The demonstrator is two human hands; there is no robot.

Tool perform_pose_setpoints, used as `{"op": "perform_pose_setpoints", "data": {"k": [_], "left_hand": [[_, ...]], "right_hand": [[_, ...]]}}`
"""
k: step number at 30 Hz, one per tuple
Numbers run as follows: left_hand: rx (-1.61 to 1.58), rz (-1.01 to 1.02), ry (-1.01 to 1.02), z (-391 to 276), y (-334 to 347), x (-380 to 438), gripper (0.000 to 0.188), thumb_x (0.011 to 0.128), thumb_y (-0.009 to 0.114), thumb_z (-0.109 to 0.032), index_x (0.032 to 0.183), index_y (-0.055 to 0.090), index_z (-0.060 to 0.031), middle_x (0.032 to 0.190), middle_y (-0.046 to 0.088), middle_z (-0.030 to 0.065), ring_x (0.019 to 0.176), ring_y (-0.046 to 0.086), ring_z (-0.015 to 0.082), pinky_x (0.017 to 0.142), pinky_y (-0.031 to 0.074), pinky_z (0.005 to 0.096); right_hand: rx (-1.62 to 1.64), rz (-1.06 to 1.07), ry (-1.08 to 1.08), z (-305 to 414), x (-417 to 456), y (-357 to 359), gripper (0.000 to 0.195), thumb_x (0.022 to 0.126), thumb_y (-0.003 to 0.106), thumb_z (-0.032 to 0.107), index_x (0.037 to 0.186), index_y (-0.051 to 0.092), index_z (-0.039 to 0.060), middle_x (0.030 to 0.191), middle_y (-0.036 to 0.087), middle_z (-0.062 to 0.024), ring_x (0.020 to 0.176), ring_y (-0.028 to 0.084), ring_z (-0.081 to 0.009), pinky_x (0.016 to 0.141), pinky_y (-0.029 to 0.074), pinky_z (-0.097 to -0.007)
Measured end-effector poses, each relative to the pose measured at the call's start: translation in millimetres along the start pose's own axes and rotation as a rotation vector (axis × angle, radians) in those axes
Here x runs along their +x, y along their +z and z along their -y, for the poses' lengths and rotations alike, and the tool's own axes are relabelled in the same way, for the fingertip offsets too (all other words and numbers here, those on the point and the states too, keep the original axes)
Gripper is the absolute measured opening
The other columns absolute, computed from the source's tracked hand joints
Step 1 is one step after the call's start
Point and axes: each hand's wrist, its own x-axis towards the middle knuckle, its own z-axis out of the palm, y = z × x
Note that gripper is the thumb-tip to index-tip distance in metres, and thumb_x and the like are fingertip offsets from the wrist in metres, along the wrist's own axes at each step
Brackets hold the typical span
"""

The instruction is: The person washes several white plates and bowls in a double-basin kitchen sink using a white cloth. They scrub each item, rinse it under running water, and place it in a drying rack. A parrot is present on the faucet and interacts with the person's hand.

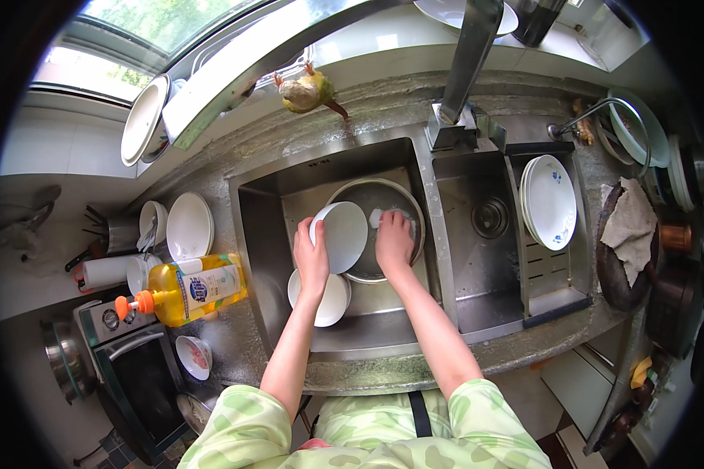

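Observation:
My left hand [312, 258] grips a white bowl [347, 234] by its rim, thumb inside, and holds it tilted over a round metal basin [375, 280]. Water seems to fill the basin, which stands in the large steel sink [276, 316]. My right hand [395, 243] is in the basin, its fingers curled over a white cloth or sponge [376, 218] that they partly hide. More white bowls [332, 305] sit stacked on the sink floor below my left wrist.
A yellow dish-soap bottle [202, 290] and white dishes [189, 225] stand left. Stacked plates [551, 202] fill a rack beside the smaller sink [475, 275]. A faucet [472, 58] rises behind; a small parrot [306, 94] is at the back ledge. A cloth [629, 225] lies right.

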Motion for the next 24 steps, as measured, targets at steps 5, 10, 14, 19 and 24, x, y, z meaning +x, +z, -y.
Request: {"op": "perform_pose_setpoints", "data": {"k": [5,10,14,19,24], "left_hand": [[-0.069,-0.085,-0.022,-1.6,-4.9,-8.9,0.045,0.099,0.044,-0.043,0.11,0.055,-0.0001,0.105,0.06,0.0166,0.099,0.058,0.0324,0.087,0.044,0.0383],[-0.084,-0.113,-0.002,-14.9,-8.0,-8.0,0.045,0.099,0.045,-0.043,0.11,0.055,-0.0001,0.104,0.06,0.0169,0.099,0.058,0.0319,0.088,0.044,0.0378],[-0.092,-0.11,-0.038,-9.1,-7.3,-4.4,0.046,0.099,0.044,-0.043,0.11,0.055,0.0002,0.105,0.061,0.017,0.101,0.058,0.0322,0.089,0.043,0.038],[-0.092,-0.075,-0.104,0.0,-1.2,0.6,0.053,0.099,0.04,-0.047,0.112,0.056,0.0014,0.112,0.061,0.0182,0.107,0.058,0.0331,0.092,0.042,0.0381],[-0.225,-0.02,-0.259,16.2,7.6,13.3,0.063,0.099,0.037,-0.053,0.126,0.054,0.0024,0.125,0.059,0.0201,0.119,0.054,0.0322,0.099,0.039,0.0356]], "right_hand": [[-0.299,0.111,-0.135,0.7,-8.0,16.2,0.028,0.081,0.059,0.011,0.108,0.065,0.0135,0.124,0.052,-0.0085,0.124,0.043,-0.0289,0.084,0.049,-0.0435],[-0.18,0.213,-0.09,-14.2,1.9,29.7,0.019,0.078,0.063,0.01,0.095,0.07,0.0128,0.115,0.058,-0.0113,0.114,0.054,-0.0313,0.078,0.052,-0.0422],[0.082,0.315,0.089,-18.3,8.9,14.2,0.016,0.078,0.064,0.015,0.092,0.07,0.009,0.099,0.064,-0.0199,0.096,0.062,-0.0373,0.08,0.052,-0.0441],[0.359,0.191,0.424,5.0,2.7,-16.8,0.034,0.086,0.06,0.036,0.101,0.068,0.0064,0.084,0.066,-0.023,0.092,0.063,-0.0415,0.078,0.049,-0.049],[0.844,0.088,0.372,3.3,-4.6,-20.6,0.048,0.098,0.046,0.041,0.11,0.059,-0.0047,0.116,0.057,-0.0201,0.106,0.057,-0.0328,0.093,0.042,-0.0389]]}}
